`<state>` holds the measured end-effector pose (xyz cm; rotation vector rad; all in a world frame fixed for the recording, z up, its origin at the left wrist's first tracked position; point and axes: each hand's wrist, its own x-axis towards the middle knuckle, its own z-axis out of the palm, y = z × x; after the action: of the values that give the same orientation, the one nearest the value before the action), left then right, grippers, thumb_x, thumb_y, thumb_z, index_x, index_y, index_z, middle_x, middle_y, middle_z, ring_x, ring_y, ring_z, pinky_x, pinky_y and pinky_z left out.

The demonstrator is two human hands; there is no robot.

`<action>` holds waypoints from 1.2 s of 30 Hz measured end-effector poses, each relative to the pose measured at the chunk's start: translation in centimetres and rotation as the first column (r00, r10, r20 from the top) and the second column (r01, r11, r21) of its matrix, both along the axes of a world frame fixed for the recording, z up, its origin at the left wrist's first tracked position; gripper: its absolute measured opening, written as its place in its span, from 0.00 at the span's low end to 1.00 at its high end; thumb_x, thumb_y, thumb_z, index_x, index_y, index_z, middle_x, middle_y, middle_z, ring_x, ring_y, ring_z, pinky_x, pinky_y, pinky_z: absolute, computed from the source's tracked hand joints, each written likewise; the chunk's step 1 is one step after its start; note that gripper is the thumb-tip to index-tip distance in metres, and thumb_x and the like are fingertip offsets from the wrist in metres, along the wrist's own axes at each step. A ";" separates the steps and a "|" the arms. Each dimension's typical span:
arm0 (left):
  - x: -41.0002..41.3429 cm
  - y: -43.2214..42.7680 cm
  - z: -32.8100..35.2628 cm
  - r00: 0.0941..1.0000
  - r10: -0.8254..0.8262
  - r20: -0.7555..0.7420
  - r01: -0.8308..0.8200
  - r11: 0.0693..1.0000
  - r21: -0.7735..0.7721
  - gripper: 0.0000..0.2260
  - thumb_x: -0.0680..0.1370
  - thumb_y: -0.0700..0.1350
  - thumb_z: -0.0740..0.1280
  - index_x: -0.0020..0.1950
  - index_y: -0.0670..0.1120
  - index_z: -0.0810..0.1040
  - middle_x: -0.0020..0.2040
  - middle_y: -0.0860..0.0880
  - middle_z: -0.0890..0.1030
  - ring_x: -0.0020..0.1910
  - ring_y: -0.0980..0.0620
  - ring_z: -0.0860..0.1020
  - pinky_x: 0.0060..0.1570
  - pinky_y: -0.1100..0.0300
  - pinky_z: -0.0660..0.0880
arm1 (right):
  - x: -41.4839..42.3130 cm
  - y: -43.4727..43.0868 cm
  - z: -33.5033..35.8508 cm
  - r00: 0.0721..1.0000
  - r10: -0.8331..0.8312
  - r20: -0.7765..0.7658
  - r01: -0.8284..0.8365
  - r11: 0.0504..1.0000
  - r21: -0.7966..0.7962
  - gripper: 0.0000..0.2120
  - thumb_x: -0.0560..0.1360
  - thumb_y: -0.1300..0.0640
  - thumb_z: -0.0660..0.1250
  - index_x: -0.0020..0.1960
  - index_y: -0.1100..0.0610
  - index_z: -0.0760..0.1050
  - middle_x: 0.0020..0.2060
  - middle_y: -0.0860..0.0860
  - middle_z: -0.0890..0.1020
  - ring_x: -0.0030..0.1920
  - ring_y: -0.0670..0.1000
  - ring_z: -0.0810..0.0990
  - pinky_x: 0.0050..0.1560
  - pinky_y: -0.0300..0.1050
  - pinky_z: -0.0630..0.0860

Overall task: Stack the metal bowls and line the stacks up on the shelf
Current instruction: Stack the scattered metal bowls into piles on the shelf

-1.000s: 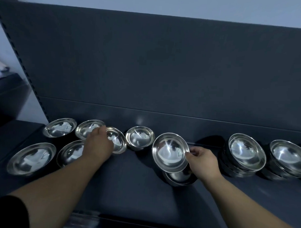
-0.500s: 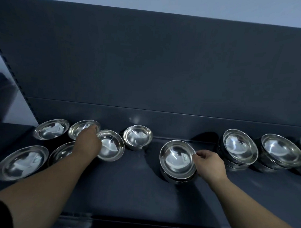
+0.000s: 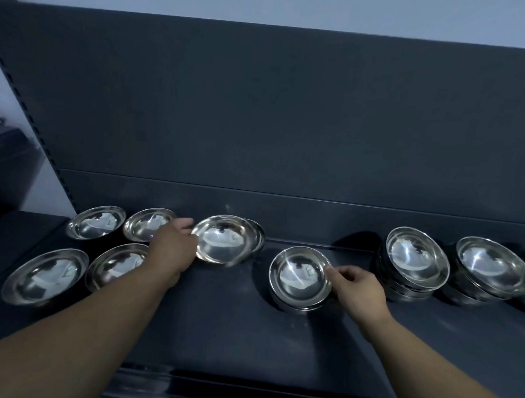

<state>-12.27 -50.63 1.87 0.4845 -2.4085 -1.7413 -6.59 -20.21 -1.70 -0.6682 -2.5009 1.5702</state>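
Moved: left hand (image 3: pixel 176 246) has carried its lifted bowl (image 3: pixel 222 240) rightward, now tilted over the single back bowl (image 3: pixel 257 237); the top bowl (image 3: pixel 300 277) has settled onto the middle stack (image 3: pixel 284 302).
Left hand: fingers curled on the lifted bowl's left rim.
Right hand (image 3: pixel 359 288): thumb and forefinger pinch the top bowl's right rim.
Loose bowls (image 3: pixel 96 222): 4 at the shelf's (image 3: pixel 221 331) left end, 2 by the back edge and 2 nearer the front.
Finished stacks (image 3: pixel 414 260): 2 toward the right end.
Handling: thin steel — light, stiff, slick; probably best pinched at the rim and lowered level so it nests.
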 end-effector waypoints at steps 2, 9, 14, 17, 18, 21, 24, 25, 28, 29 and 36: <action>0.7 2.3 0.0 0.998 -0.064 0.015 0.062 0.991 0.119 0.19 0.74 0.37 0.69 0.65 0.43 0.74 0.56 0.44 0.81 0.53 0.46 0.81 0.57 0.53 0.77 | 0.4 0.0 0.3 1.000 0.020 -0.007 -0.020 0.997 -0.077 0.14 0.74 0.45 0.70 0.40 0.55 0.82 0.34 0.53 0.86 0.35 0.53 0.85 0.41 0.50 0.84; 1.6 8.7 -0.1 0.986 -0.167 0.016 0.161 0.968 0.193 0.15 0.76 0.39 0.69 0.62 0.46 0.76 0.54 0.47 0.82 0.51 0.48 0.81 0.57 0.54 0.77 | 0.7 -0.2 2.8 0.986 0.063 -0.156 -0.088 0.983 -0.164 0.17 0.75 0.41 0.67 0.39 0.53 0.83 0.31 0.47 0.83 0.31 0.49 0.79 0.41 0.51 0.79; 2.1 10.9 -0.5 0.970 -0.241 0.043 0.226 0.949 0.218 0.18 0.76 0.37 0.67 0.65 0.46 0.76 0.60 0.46 0.80 0.58 0.48 0.79 0.64 0.49 0.74 | 0.5 -0.5 4.3 0.978 0.167 -0.123 -0.196 0.936 -0.292 0.11 0.76 0.51 0.70 0.44 0.59 0.83 0.30 0.53 0.80 0.29 0.50 0.77 0.28 0.41 0.75; 2.4 11.2 -0.9 0.957 -0.289 0.000 0.283 0.936 0.210 0.16 0.78 0.43 0.67 0.66 0.50 0.75 0.62 0.51 0.79 0.60 0.53 0.77 0.67 0.53 0.71 | -0.1 0.2 3.9 0.987 0.128 -0.099 -0.149 0.955 -0.255 0.08 0.76 0.56 0.70 0.43 0.60 0.82 0.30 0.54 0.80 0.28 0.50 0.78 0.27 0.39 0.75; 2.5 11.3 -1.2 0.955 -0.297 -0.014 0.293 0.935 0.198 0.15 0.79 0.45 0.67 0.66 0.51 0.75 0.62 0.53 0.78 0.61 0.55 0.76 0.67 0.56 0.70 | -0.5 0.5 3.7 0.989 0.110 -0.099 -0.130 0.964 -0.233 0.08 0.76 0.56 0.69 0.43 0.60 0.82 0.29 0.53 0.81 0.27 0.49 0.79 0.26 0.39 0.75; 3.3 11.2 -2.1 0.944 -0.329 0.036 0.322 0.938 0.124 0.16 0.80 0.52 0.62 0.68 0.53 0.73 0.62 0.59 0.75 0.63 0.58 0.72 0.63 0.61 0.68 | -1.2 0.9 3.0 0.992 0.081 -0.097 -0.098 0.976 -0.196 0.08 0.76 0.54 0.70 0.43 0.58 0.82 0.30 0.51 0.82 0.28 0.49 0.80 0.27 0.39 0.76; 3.9 11.2 -3.6 0.926 -0.364 0.099 0.346 0.925 0.160 0.18 0.82 0.54 0.58 0.70 0.53 0.71 0.65 0.59 0.75 0.65 0.58 0.72 0.68 0.55 0.68 | -1.7 0.9 1.8 0.991 0.119 -0.061 -0.124 0.989 -0.078 0.08 0.75 0.50 0.70 0.43 0.54 0.82 0.34 0.50 0.84 0.34 0.50 0.82 0.35 0.45 0.80; 3.8 11.2 -4.0 0.926 -0.364 0.103 0.342 0.922 0.184 0.18 0.82 0.55 0.58 0.71 0.54 0.71 0.66 0.58 0.75 0.65 0.57 0.72 0.69 0.52 0.68 | -1.8 0.9 1.6 0.991 0.124 -0.051 -0.127 0.990 -0.065 0.08 0.75 0.50 0.69 0.43 0.54 0.83 0.34 0.50 0.84 0.35 0.50 0.82 0.36 0.45 0.81; 3.1 11.2 -4.2 0.929 -0.358 0.098 0.328 0.915 0.235 0.18 0.81 0.57 0.57 0.70 0.55 0.71 0.65 0.58 0.75 0.66 0.57 0.72 0.70 0.51 0.68 | -2.2 0.7 1.2 0.992 0.119 -0.044 -0.123 0.987 -0.104 0.08 0.75 0.51 0.69 0.42 0.55 0.82 0.35 0.53 0.85 0.34 0.49 0.82 0.31 0.40 0.78; 2.8 11.1 -4.1 0.926 -0.364 0.101 0.329 0.909 0.257 0.18 0.82 0.56 0.56 0.70 0.55 0.71 0.64 0.58 0.76 0.66 0.56 0.72 0.68 0.52 0.69 | -2.4 0.6 1.2 0.992 0.115 -0.045 -0.119 0.988 -0.101 0.08 0.75 0.52 0.69 0.42 0.55 0.82 0.35 0.53 0.85 0.34 0.50 0.82 0.30 0.40 0.77; 0.3 8.6 -6.0 0.981 0.047 0.189 -0.084 0.978 0.191 0.09 0.78 0.56 0.61 0.47 0.53 0.74 0.48 0.49 0.80 0.49 0.47 0.80 0.57 0.43 0.78 | -3.6 0.4 0.7 0.994 0.104 -0.025 -0.105 0.994 -0.031 0.09 0.73 0.49 0.69 0.42 0.54 0.82 0.35 0.49 0.85 0.40 0.52 0.85 0.45 0.48 0.83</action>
<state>-12.01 -42.01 -4.17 0.7729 -2.3134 -1.9986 -10.15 -19.83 -1.03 -0.5280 -2.5370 1.6456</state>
